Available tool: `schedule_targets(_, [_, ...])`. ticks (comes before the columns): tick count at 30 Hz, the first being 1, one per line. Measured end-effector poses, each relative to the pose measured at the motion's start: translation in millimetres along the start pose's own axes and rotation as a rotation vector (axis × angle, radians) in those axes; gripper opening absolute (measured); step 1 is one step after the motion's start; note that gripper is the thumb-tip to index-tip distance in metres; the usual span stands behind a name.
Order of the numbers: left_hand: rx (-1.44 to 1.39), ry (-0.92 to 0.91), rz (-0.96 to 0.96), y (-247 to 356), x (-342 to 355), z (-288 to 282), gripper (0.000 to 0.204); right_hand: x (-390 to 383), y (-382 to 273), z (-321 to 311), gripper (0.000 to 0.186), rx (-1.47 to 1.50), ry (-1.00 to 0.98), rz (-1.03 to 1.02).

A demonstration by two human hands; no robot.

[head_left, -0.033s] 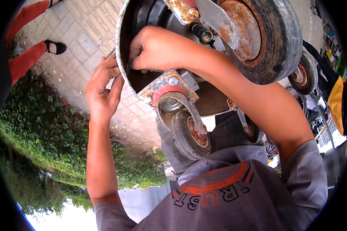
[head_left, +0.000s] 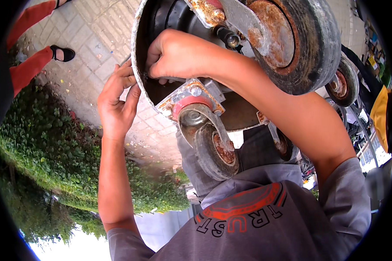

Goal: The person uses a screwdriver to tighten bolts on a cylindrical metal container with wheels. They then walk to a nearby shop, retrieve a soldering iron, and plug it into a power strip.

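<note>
A weathered metal housing (head_left: 135, 43) carries several rusty casters, including a large black wheel (head_left: 311, 52) and a smaller wheel (head_left: 215, 154) on a red-ringed bracket (head_left: 190, 101). My right hand (head_left: 174, 56) is curled inside the housing beside its left rim, gripping something I cannot make out; a black cylindrical fitting (head_left: 226, 37) sits just above it. Outside that rim, my left hand (head_left: 117, 98) has bent fingers closed at a thin grey rod (head_left: 125, 60), partly hidden by the fingertips.
Another person's legs (head_left: 30, 65) in red trousers stand at upper left on the paving (head_left: 87, 35). Low plants (head_left: 52, 148) line the paving at left. Behind the casters at right are bicycles or carts (head_left: 361, 130) and a yellow cloth (head_left: 379, 117).
</note>
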State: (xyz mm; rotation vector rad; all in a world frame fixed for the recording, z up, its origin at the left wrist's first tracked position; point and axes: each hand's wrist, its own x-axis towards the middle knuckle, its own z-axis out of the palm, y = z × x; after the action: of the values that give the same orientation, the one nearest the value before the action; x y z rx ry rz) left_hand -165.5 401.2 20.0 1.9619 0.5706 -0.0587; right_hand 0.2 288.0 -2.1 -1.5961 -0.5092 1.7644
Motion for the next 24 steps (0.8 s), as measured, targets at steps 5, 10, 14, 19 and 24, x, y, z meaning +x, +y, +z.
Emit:
schedule_targets(5, [-0.012,0.12,-0.051,-5.9,-6.1,7.1,0.018,-1.3,-11.1,-1.0,0.017,-0.05,-0.006,0.037])
schedule_targets(10, [0.066,0.149,0.033,-5.4,-10.8,12.9,0.025,-2.9,-7.9,2.1,0.02,-0.044,0.007,0.028])
schedule_targets(14, [0.157,0.233,0.039,-3.4,-13.3,18.7,0.026,-6.4,-11.9,3.9,0.019,-0.034,0.022,0.108])
schedule_targets(19, [0.134,0.31,0.009,-4.8,-15.9,22.6,0.027,-5.5,-22.8,5.6,0.019,0.082,0.007,0.198])
schedule_targets(24, [0.094,0.252,-0.011,-0.7,-8.9,15.7,0.026,-7.9,-22.7,1.9,0.016,0.036,0.033,0.153])
